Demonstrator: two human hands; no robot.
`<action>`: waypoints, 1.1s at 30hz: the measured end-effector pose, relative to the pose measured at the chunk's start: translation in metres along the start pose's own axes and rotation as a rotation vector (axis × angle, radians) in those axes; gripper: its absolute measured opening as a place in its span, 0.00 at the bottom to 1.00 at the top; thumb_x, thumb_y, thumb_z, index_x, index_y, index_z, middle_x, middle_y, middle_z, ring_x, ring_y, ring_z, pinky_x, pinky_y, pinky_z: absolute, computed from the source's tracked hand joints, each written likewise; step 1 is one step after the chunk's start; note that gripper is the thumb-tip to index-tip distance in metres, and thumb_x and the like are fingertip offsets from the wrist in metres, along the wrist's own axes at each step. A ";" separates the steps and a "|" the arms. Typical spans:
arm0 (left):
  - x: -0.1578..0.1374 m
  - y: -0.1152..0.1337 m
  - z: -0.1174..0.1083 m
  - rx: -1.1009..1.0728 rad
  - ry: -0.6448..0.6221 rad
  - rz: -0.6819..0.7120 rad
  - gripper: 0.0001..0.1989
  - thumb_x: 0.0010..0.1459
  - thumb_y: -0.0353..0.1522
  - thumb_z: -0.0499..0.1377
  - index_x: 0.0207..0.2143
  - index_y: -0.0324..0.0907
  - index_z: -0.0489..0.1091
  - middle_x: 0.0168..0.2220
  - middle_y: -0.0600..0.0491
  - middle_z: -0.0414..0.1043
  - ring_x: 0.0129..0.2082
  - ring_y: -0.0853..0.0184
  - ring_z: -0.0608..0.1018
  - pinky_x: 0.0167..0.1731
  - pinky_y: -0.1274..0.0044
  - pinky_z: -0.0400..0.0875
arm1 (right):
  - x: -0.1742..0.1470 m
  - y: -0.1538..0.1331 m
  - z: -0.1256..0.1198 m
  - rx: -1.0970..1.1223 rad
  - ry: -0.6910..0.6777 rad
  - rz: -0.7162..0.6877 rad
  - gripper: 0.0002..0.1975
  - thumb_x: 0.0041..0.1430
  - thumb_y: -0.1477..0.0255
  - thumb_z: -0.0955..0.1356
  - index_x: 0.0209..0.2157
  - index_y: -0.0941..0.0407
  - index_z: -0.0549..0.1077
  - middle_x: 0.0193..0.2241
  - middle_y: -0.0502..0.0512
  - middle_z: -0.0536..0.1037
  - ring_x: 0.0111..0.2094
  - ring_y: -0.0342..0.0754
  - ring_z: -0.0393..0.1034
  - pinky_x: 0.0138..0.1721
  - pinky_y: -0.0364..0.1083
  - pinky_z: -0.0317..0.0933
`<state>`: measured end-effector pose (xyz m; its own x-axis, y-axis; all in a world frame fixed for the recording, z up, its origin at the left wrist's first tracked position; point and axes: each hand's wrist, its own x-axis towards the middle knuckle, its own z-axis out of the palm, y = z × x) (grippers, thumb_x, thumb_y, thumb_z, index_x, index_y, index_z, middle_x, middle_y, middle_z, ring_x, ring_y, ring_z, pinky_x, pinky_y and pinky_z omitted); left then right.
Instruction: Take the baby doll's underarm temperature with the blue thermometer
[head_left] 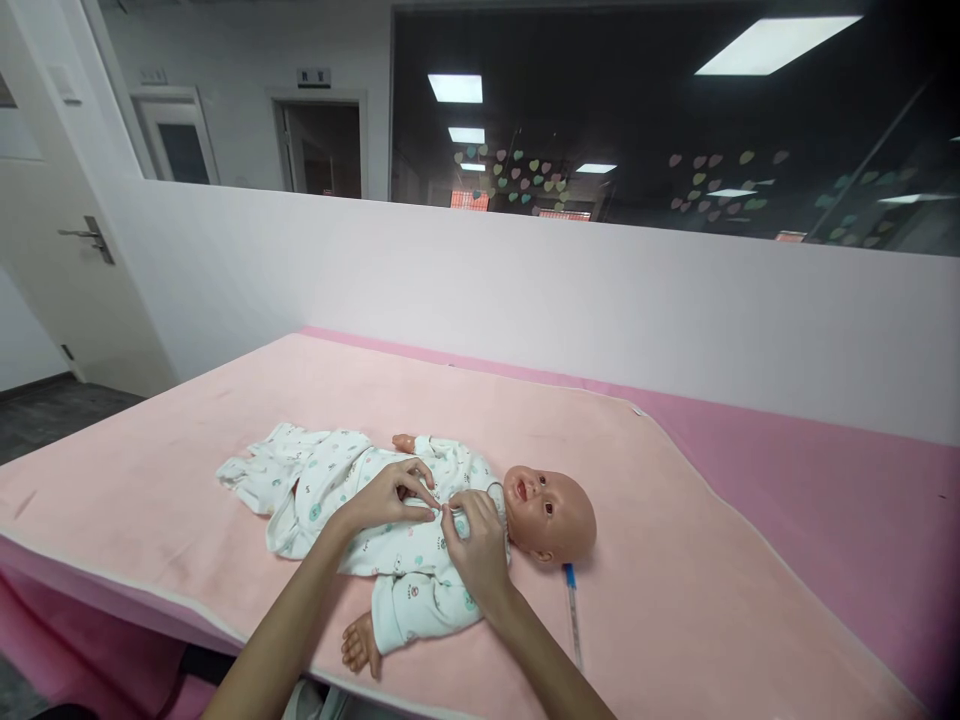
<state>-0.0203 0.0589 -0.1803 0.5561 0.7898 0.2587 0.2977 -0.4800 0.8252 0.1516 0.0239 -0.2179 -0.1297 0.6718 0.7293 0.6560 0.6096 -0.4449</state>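
Head view: we have a doll point(450, 530) on its back on the pink mat point(675, 600), head to our right, legs to our left. It wears a white printed suit point(337, 480). Both our hands sit on its chest. Left hand point(390, 497) has fingers curled, tips pinching the suit fabric at the chest front. Right hand point(474, 545) is closed too, thumb and forefinger pinching the fabric just under the chin. The two pinches are just beside each other, nearly touching, on the suit's centre line. Doll's near arm sticks out toward us, below our right wrist. A thermometer point(573, 612) lies on the mat near the head, apart from both hands.
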 end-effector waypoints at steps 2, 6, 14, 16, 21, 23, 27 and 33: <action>-0.001 0.001 -0.001 -0.008 -0.004 -0.004 0.12 0.44 0.40 0.62 0.29 0.43 0.75 0.37 0.52 0.63 0.27 0.77 0.62 0.24 0.82 0.55 | 0.000 0.000 0.000 0.001 -0.001 -0.005 0.03 0.53 0.77 0.61 0.27 0.57 0.63 0.25 0.51 0.67 0.32 0.44 0.60 0.33 0.44 0.55; -0.001 0.004 -0.001 -0.068 0.057 -0.022 0.13 0.49 0.40 0.57 0.28 0.39 0.71 0.35 0.52 0.65 0.29 0.75 0.65 0.28 0.81 0.58 | 0.001 0.000 -0.001 0.005 0.006 -0.013 0.03 0.53 0.77 0.61 0.26 0.56 0.63 0.25 0.51 0.67 0.32 0.44 0.60 0.34 0.45 0.55; -0.009 0.003 -0.012 -0.172 0.320 -0.225 0.16 0.52 0.43 0.52 0.30 0.38 0.66 0.17 0.59 0.56 0.17 0.78 0.60 0.20 0.82 0.54 | 0.001 0.001 -0.002 0.047 -0.012 0.012 0.04 0.56 0.75 0.61 0.29 0.56 0.66 0.27 0.51 0.69 0.32 0.43 0.60 0.35 0.44 0.55; -0.019 0.003 -0.018 -0.136 0.271 -0.239 0.17 0.53 0.43 0.51 0.28 0.37 0.68 0.19 0.57 0.61 0.20 0.77 0.63 0.22 0.82 0.56 | 0.001 0.001 -0.004 0.046 -0.027 0.016 0.06 0.57 0.75 0.60 0.29 0.56 0.66 0.27 0.51 0.69 0.33 0.43 0.60 0.36 0.44 0.55; -0.045 -0.004 -0.026 -0.099 0.155 -0.210 0.14 0.48 0.40 0.57 0.29 0.38 0.71 0.32 0.51 0.69 0.34 0.70 0.70 0.35 0.78 0.65 | 0.006 -0.008 -0.005 -0.028 -0.057 -0.031 0.07 0.57 0.73 0.60 0.35 0.55 0.69 0.33 0.53 0.71 0.37 0.44 0.61 0.40 0.46 0.55; -0.049 -0.008 -0.025 -0.086 0.140 -0.190 0.14 0.45 0.39 0.61 0.31 0.39 0.71 0.34 0.51 0.69 0.36 0.69 0.71 0.40 0.76 0.65 | 0.010 -0.015 -0.001 -0.074 -0.089 -0.076 0.08 0.56 0.72 0.62 0.37 0.55 0.69 0.36 0.53 0.71 0.39 0.45 0.61 0.43 0.48 0.54; -0.048 -0.012 -0.024 -0.043 0.108 -0.147 0.16 0.42 0.39 0.63 0.34 0.40 0.71 0.37 0.51 0.68 0.38 0.69 0.70 0.42 0.76 0.66 | 0.018 -0.026 0.011 -0.122 -0.208 -0.168 0.06 0.54 0.72 0.63 0.34 0.54 0.70 0.35 0.52 0.71 0.40 0.46 0.62 0.50 0.52 0.48; -0.044 -0.016 -0.023 0.043 0.097 -0.126 0.13 0.43 0.39 0.62 0.32 0.43 0.73 0.43 0.51 0.64 0.43 0.68 0.68 0.41 0.77 0.65 | 0.018 -0.023 0.020 -0.071 -0.178 -0.139 0.02 0.52 0.75 0.63 0.27 0.56 0.66 0.31 0.51 0.70 0.37 0.44 0.61 0.47 0.49 0.52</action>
<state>-0.0675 0.0408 -0.1929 0.4357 0.8768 0.2034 0.3949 -0.3892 0.8322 0.1192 0.0302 -0.2047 -0.3471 0.6510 0.6751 0.6726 0.6744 -0.3045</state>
